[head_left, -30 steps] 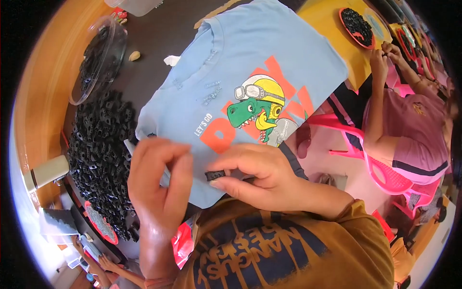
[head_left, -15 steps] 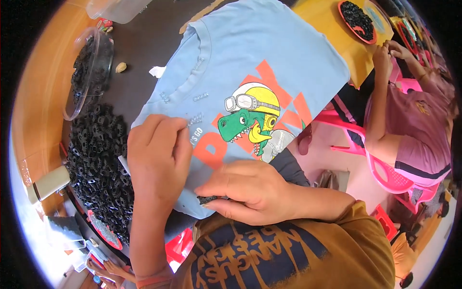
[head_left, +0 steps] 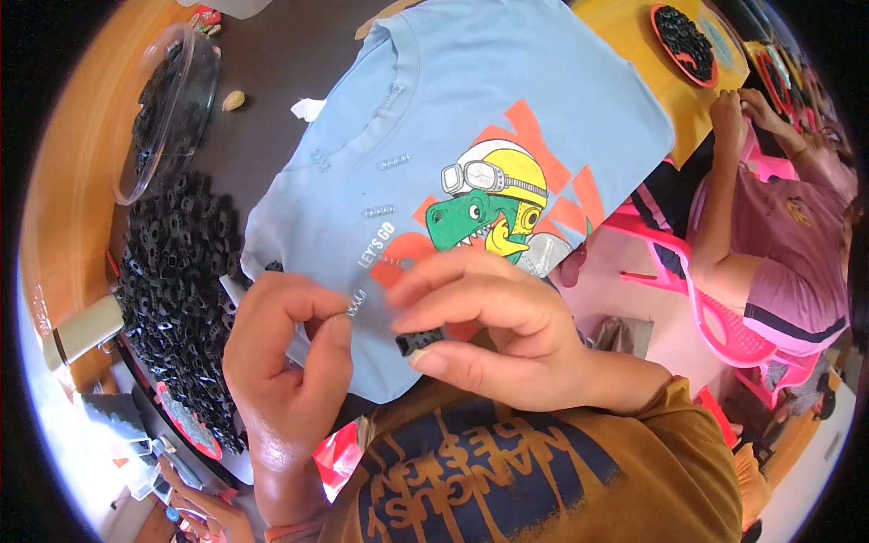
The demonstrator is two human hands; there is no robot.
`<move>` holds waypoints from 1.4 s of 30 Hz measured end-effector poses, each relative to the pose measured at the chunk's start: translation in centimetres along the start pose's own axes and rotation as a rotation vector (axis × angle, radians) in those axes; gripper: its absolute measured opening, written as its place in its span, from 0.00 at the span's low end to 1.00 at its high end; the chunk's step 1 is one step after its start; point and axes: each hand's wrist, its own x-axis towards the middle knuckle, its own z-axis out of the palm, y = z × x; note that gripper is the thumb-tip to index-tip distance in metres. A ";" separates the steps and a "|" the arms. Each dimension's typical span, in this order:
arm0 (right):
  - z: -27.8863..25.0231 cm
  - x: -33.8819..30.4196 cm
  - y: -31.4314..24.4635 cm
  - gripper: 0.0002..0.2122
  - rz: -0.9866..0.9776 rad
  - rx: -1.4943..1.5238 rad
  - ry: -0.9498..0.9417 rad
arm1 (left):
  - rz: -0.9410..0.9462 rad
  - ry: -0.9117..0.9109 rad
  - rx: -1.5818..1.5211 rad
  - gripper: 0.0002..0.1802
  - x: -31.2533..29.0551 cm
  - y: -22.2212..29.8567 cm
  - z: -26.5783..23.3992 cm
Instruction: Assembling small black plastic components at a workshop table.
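My left hand (head_left: pixel 294 353) pinches a small metal coil spring (head_left: pixel 356 303) at its fingertips. Just right of it, my right hand (head_left: pixel 502 335) grips a small black plastic piece (head_left: pixel 418 343) with openings in it, between thumb and fingers. Both hands are above a light blue T-shirt (head_left: pixel 471 68), which has a cartoon dinosaur print. Several more springs (head_left: pixel 394 163) lie on the shirt near its collar. To the left of my left hand is a large heap of black plastic pieces (head_left: pixel 176 290).
A clear plastic tub (head_left: pixel 122 172) lies tipped with black pieces inside. Beside it on the dark table (head_left: pixel 262 54) is a nut-like brown thing (head_left: pixel 233 100). At right, a person (head_left: pixel 787 235) sits by a pink chair (head_left: pixel 733 330) and a red plate (head_left: pixel 661 41) of black pieces.
My left hand has drawn down from the shirt with a spring showing at its fingertips. My right hand has lifted slightly and turned, so the black piece shows more fully.
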 end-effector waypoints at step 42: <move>4.8 -1.9 -1.7 0.08 0.179 0.171 -0.072 | 0.003 0.156 -0.292 0.11 -8.1 0.0 -1.2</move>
